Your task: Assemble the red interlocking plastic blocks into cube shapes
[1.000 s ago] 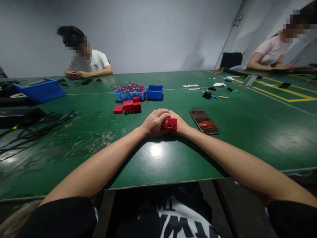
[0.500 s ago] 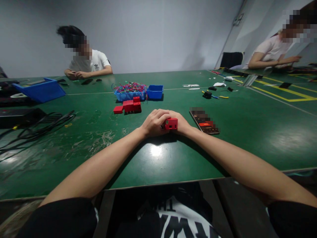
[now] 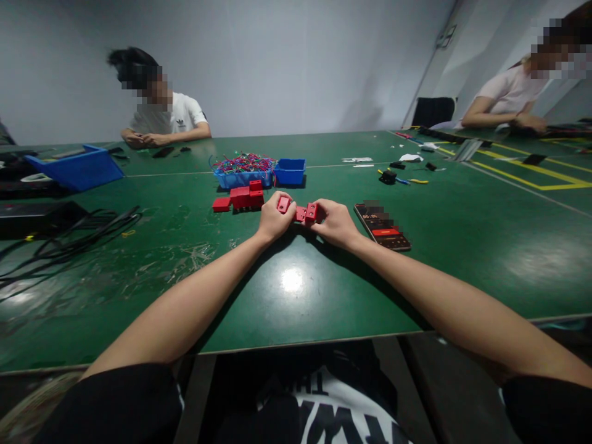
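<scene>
Over the middle of the green table, my left hand (image 3: 274, 219) grips the left end of a red plastic block (image 3: 283, 204) between thumb and fingers. My right hand (image 3: 337, 223) pinches another red block part (image 3: 311, 212), which shows small round holes on its face. Between the two hands lies a flat red section (image 3: 300, 214); whether it joins both parts into one piece I cannot tell. Fingers cover much of both parts. Several red blocks (image 3: 246, 197) sit close together just beyond my left hand. A phone (image 3: 383, 229) with a lit screen lies right of my right hand.
Behind the red blocks stands a blue bin heaped with coloured wires (image 3: 245, 165), beside a smaller blue bin (image 3: 290, 172). Black cables (image 3: 106, 225) and a tilted blue bin (image 3: 78, 169) are at left. Pliers (image 3: 416, 181) lie far right. Two people sit across the table.
My hands, clasped around the red block before, have drawn apart and turned, showing red parts in each. The person at right has lowered their hand.
</scene>
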